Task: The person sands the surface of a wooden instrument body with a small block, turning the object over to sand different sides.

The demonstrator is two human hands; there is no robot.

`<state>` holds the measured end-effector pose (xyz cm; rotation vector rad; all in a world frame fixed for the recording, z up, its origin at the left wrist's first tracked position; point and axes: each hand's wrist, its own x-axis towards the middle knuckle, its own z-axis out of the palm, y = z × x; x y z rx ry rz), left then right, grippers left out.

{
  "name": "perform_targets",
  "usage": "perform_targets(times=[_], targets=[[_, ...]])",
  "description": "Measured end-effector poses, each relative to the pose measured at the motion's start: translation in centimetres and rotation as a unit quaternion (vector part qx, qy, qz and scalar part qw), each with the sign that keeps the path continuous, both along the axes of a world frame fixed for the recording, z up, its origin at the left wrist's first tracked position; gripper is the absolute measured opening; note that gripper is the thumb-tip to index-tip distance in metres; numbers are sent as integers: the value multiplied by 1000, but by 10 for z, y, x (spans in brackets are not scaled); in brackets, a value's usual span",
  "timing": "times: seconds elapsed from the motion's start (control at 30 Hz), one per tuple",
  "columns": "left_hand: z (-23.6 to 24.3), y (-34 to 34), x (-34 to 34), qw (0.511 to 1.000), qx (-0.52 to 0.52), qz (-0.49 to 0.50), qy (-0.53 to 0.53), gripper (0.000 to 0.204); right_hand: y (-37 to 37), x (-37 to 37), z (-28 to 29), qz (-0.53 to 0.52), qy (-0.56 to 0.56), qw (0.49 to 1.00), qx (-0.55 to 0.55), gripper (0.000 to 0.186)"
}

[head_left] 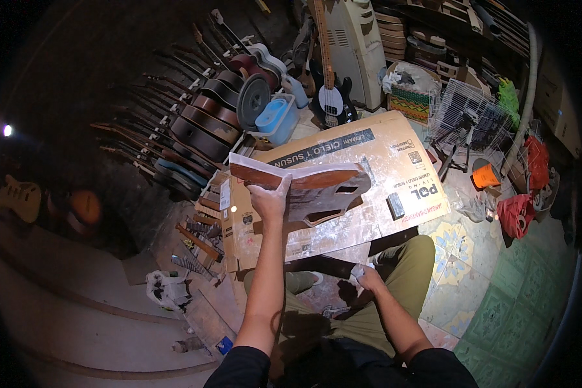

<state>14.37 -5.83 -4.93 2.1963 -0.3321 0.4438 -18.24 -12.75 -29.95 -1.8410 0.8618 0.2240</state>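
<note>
A dusty brown wooden guitar body with cut-out cavities is tilted over a flat printed cardboard sheet. My left hand is wrapped round its left end, holding it up. My right hand is lower, between my legs below the cardboard's front edge, with its fingers closed on a small pale piece, perhaps sanding paper, too small to tell. A grey rectangular block lies on the cardboard to the right of the guitar body.
A row of guitars stands at back left, beside a plastic tub. A black electric guitar leans at the back. A wire cage, orange bucket and red bags are at right. Wood offcuts lie left of the cardboard.
</note>
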Motion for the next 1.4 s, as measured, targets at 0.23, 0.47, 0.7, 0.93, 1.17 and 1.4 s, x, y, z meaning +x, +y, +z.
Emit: perform_targets(times=[0.23, 0.47, 0.7, 0.93, 1.17, 1.4], targets=[[-10, -9, 4, 997, -34, -11, -62, 84, -4, -6, -41, 4, -34, 999, -23, 38], [-13, 0, 7, 998, -28, -9, -64, 72, 3, -4, -28, -11, -27, 999, -27, 39], [-17, -2, 9, 996, -28, -15, -89, 58, 0, -4, -27, 1, -5, 1000, -19, 43], [-14, -3, 7, 996, -38, -18, -73, 55, 0, -6, -30, 2, -16, 999, -34, 42], [-13, 0, 8, 995, -62, -29, -67, 58, 2, -4, -23, 3, 3, 1000, -28, 43], [-1, -3, -6, 996, -31, -11, -83, 80, 2, -4, -27, 5, 1, 1000, -28, 44]])
